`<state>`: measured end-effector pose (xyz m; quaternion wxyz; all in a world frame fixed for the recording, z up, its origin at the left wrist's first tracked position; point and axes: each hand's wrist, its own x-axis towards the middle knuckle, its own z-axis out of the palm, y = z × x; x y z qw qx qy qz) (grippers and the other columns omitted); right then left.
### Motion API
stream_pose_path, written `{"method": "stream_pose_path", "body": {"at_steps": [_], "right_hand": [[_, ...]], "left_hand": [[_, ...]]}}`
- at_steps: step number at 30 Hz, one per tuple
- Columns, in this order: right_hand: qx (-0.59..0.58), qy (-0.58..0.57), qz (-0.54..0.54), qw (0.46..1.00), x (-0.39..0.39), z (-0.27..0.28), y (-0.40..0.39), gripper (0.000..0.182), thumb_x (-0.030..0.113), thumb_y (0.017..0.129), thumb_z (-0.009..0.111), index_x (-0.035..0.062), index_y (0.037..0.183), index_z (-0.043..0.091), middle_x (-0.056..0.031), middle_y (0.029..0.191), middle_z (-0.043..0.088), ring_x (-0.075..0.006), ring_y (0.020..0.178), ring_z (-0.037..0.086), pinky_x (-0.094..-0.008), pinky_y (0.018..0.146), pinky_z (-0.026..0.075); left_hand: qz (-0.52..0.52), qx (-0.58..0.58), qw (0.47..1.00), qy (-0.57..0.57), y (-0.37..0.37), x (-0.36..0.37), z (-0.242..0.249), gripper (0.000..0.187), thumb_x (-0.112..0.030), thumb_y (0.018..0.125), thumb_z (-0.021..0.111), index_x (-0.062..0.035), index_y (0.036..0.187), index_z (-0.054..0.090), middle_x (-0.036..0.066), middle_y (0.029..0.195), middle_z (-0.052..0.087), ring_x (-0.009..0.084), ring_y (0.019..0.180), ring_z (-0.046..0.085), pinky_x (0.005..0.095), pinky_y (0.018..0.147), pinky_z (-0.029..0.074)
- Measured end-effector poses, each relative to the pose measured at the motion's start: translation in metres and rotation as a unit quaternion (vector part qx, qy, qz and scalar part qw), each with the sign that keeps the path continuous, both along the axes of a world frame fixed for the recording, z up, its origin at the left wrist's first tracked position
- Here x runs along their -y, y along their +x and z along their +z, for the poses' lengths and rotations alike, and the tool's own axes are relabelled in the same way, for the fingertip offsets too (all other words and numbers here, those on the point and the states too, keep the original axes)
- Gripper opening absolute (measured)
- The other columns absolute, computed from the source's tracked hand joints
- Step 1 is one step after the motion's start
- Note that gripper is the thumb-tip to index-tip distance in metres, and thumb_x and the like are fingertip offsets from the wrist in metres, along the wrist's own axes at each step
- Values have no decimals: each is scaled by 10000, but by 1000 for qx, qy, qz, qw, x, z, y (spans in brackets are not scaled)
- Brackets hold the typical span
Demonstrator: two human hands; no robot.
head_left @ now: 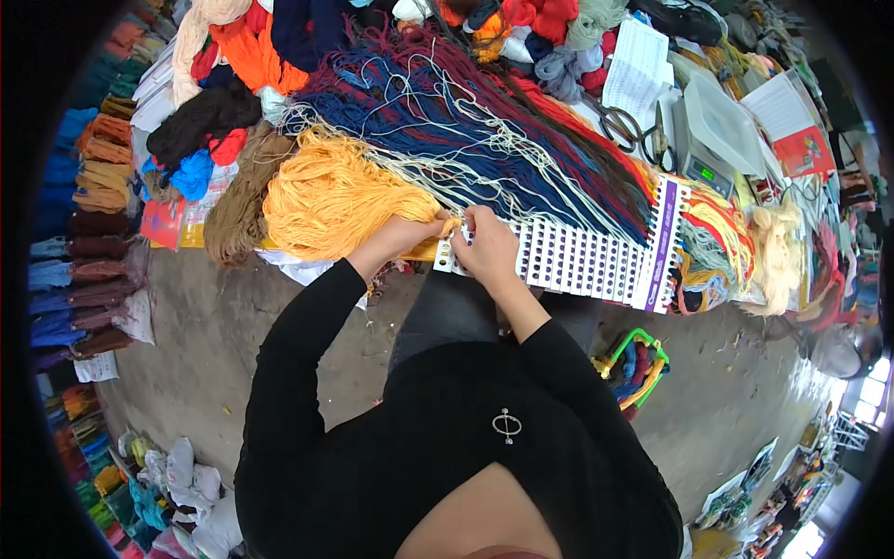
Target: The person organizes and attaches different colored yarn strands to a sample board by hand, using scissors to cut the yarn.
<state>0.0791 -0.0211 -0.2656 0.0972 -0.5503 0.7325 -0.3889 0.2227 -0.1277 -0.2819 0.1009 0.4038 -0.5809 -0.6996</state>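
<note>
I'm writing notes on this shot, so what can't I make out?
All in the head view:
Under the yellow yarn: hidden by the yarn.
Palm of the right hand: hidden by its back.
Print on the white sheet left of the scale: too small.
The scale display's digits: too small.

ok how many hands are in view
2: the left hand at the gathered end of the yellow yarn, the right hand beside it, over the white perforated card. No others show.

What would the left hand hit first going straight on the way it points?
Likely the gathered yellow yarn end just past the left hand's fingertips, then almost at once the right hand. One view only, so which sits higher is unclear.
</note>
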Motion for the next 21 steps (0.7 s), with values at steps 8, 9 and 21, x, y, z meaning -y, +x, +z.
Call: {"method": "stream_pose_path", "body": {"at_steps": [8, 9, 21], "right_hand": [[-9, 1, 6, 1000, -1, -2, -1, 256, 196, 693, 678, 91, 892, 555, -59, 784, 567, -257, 647, 586, -359, 606, 460], [-13, 5, 10, 1000, -1, -2, -1, 261, 197, 695, 676, 92, 900, 554, -58, 786, 567, -256, 648, 586, -358, 606, 460], [-31, 5, 34, 999, -3, -4, -1, 264, 209, 731, 672, 109, 959, 582, -40, 742, 577, -255, 673, 588, -372, 601, 452]], "left_hand": [[-51, 84, 952, -289, 28, 9, 2, 177, -188, 881, 599, -61, 1001, 627, 30, 876, 642, 126, 815, 605, 269, 745, 471], [-53, 102, 940, -320, 32, 11, 7, 189, -212, 890, 590, -67, 1007, 625, 37, 874, 642, 146, 818, 612, 280, 749, 472], [-103, 150, 720, -670, 2, 21, 16, 211, -237, 770, 549, -95, 924, 576, 158, 893, 568, 342, 912, 540, 426, 790, 437]]}}
